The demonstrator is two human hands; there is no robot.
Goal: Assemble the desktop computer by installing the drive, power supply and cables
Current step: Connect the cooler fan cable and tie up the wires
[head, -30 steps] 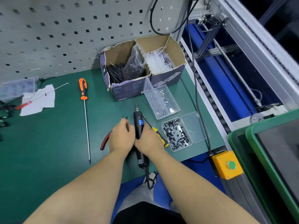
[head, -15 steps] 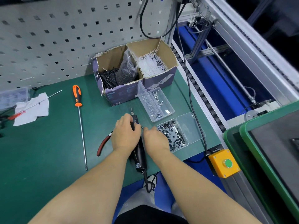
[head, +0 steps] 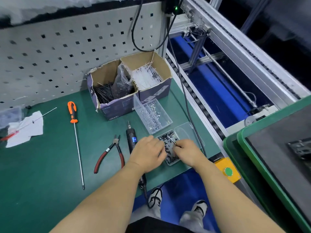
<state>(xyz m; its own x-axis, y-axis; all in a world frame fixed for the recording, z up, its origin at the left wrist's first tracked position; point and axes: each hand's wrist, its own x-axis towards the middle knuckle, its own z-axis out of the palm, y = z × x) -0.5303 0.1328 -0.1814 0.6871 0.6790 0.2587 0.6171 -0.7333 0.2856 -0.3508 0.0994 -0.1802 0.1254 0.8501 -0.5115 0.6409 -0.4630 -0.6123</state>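
My left hand (head: 146,153) reaches into the small clear box of black screws (head: 165,137). Its fingertips curl down among the screws, and whether they pinch one is hidden. My right hand (head: 187,152) grips a small screwdriver whose thin metal shaft (head: 173,142) points up-left over the same box. The black electric screwdriver (head: 131,140) lies on the green mat (head: 50,165) just left of my left hand, its cable running off the front edge. At the far right, a dark computer case (head: 277,148) sits in a green tray (head: 242,142).
Red-handled cutters (head: 111,152) and a long orange-handled screwdriver (head: 72,111) lie to the left. A clear box of silver screws (head: 153,116) and a cardboard box of cable ties (head: 127,81) stand behind. A yellow button box (head: 227,170) sits at the mat's right corner, a white cloth (head: 25,128) far left.
Both hands let go of the electric screwdriver and moved right to the black screw box. My right hand took up the small screwdriver from the mat.
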